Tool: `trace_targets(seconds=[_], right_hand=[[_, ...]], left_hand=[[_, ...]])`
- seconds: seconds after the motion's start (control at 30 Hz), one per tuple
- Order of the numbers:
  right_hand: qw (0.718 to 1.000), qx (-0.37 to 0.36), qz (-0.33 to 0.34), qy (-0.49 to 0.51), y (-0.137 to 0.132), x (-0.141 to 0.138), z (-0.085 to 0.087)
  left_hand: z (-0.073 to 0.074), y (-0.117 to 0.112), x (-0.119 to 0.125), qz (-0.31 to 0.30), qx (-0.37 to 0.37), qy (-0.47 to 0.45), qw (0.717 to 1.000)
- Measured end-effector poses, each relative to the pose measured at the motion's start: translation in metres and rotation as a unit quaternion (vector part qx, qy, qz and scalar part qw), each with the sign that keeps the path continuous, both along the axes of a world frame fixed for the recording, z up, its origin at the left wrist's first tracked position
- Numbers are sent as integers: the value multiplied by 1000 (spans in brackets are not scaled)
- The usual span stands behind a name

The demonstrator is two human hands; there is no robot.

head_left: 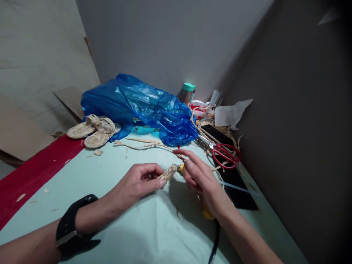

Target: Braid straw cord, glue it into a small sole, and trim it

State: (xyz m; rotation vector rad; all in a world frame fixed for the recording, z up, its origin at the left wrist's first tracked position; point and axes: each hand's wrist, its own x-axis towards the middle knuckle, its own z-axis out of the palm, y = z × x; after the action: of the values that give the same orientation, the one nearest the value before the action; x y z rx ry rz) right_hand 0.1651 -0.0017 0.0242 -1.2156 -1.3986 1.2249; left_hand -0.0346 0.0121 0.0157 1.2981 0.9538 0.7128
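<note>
My left hand (144,179) is closed on a small braided straw piece (168,173), pinched between thumb and fingers with its rounded end facing right. In my right hand (199,174) is a yellow corded tool that looks like a glue gun (208,212); the hand hides most of its body. Its metal tip is right beside the end of the straw piece, and I cannot tell whether they touch. My right index finger stretches forward above the tip. A black cord (215,242) runs down from the handle. Two small woven straw slippers (100,136) lie at the back left.
A crumpled blue plastic bag (137,106) spreads across the back. Red-handled scissors (226,156), a phone (217,134), a black flat panel (240,187) and a bottle with a green lid (188,88) stand or lie rightward. A straw cord (143,146) and scraps lie on the pale green tabletop (132,231).
</note>
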Motion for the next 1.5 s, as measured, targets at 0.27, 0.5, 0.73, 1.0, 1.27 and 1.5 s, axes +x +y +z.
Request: trace_targets(seconds=[0.27,0.5,0.73,1.0,1.27,1.5], right_hand=[[950,202,-205,121,6,20,10],[983,143,-78,79,-1,7,2],[994,100,-21,46,-4,-2,-7],[998,59,-17,-31,-6,-2,-12],[976,147,2,-158,-3,-8,-10],[956,184,115,-199,-2,-9,15]], left_hand=[[-10,7,-7,74,-20,-60,995],[-12,14,-8,135,-19,-110,985],[-10,12,-8,127,-15,-138,982],[-14,12,-9,143,3,-146,979],[-9,12,-6,149,20,-163,975],[-6,13,-9,131,-25,-192,972]])
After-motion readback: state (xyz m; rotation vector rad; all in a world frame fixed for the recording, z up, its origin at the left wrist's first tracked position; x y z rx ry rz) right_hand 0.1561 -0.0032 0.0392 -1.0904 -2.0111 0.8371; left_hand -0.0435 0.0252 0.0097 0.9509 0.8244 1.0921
